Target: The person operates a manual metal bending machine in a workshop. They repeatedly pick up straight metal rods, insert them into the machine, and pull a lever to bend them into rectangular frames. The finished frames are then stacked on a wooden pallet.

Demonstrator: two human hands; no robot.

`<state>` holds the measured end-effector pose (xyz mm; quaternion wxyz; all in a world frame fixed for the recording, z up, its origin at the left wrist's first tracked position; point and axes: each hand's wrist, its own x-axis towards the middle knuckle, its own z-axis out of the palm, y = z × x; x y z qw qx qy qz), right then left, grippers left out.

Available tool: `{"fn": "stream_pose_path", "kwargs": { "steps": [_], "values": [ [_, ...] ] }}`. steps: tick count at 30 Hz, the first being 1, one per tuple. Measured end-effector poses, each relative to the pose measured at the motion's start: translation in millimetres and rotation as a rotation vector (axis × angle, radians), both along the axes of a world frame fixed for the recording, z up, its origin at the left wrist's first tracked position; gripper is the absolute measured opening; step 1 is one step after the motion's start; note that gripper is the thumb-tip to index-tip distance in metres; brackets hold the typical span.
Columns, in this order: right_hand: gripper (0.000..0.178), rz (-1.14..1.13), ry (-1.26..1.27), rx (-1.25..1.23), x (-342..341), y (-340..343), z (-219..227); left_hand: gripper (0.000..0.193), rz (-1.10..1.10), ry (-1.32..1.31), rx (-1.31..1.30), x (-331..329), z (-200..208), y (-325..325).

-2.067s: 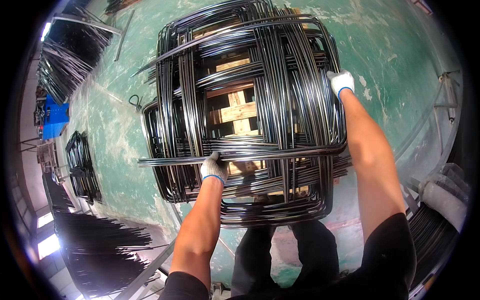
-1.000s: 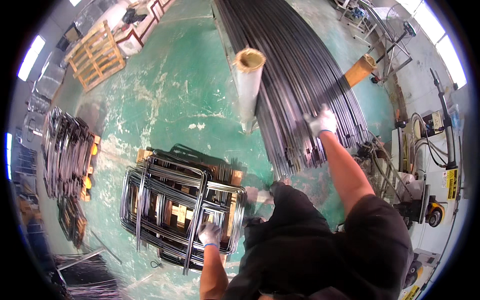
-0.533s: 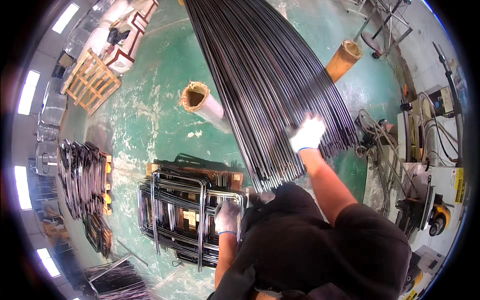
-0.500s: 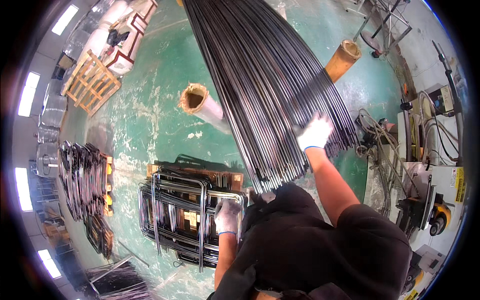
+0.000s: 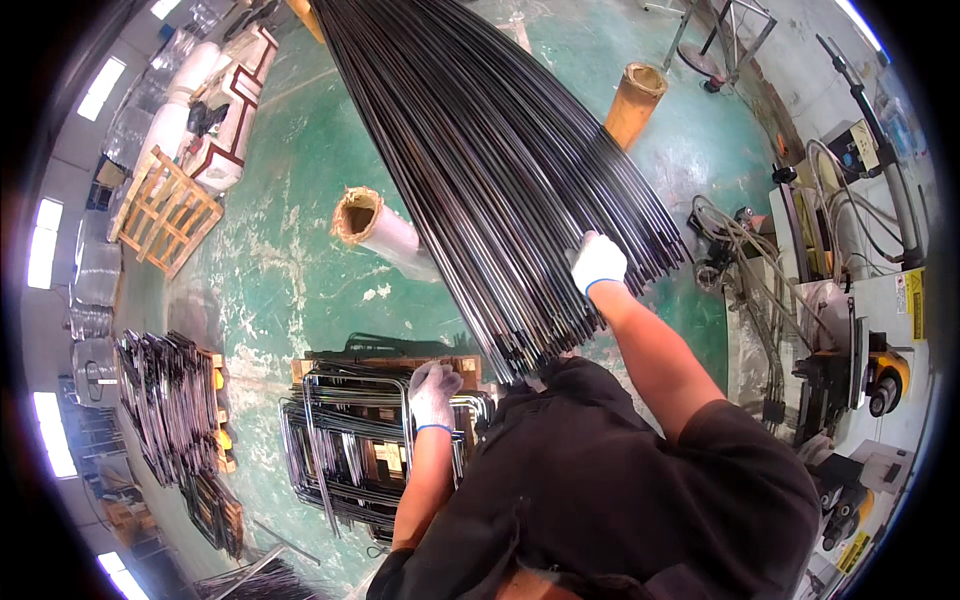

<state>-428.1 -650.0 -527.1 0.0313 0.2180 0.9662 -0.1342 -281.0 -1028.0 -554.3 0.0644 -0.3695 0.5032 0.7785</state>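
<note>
A wide bundle of long black metal tubes (image 5: pixel 470 190) stretches away from my body, its near ends fanned out at my lap. My right hand (image 5: pixel 600 262), in a white knitted glove, rests on the tubes right of the bundle's middle. Its fingers are bent and closed on a tube there. My left hand (image 5: pixel 434 395), gloved the same way, is low on the left over a pile of bent black tube frames (image 5: pixel 350 440). It lies at the corner of the top frame. Its fingertips are blurred, so whether they grip the frame cannot be told.
Cardboard cores, one wrapped white (image 5: pixel 385 235) and one brown (image 5: pixel 635 105), stand beside the bundle. More bent frames (image 5: pixel 170 410) are stacked at far left, below a wooden pallet (image 5: pixel 165 212). Machines with hoses (image 5: pixel 770 270) line the right side.
My left hand has moved up and slightly left over the frames. My right hand has shifted left across the tubes, and its fingers have drawn in. The whole view has tilted slightly.
</note>
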Motion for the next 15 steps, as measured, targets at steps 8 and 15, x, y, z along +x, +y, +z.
{"fn": "stream_pose_path", "kwargs": {
  "steps": [8,15],
  "values": [
    [0.067,0.157,-0.260,-0.211,-16.4,33.0,28.4,0.009,-0.002,0.034,0.003,-8.4,28.7,19.9],
    [0.039,-0.078,-0.236,-1.296,-6.9,37.6,54.8,0.011,0.007,0.009,-0.026,-6.8,28.8,16.1]
  ]
}}
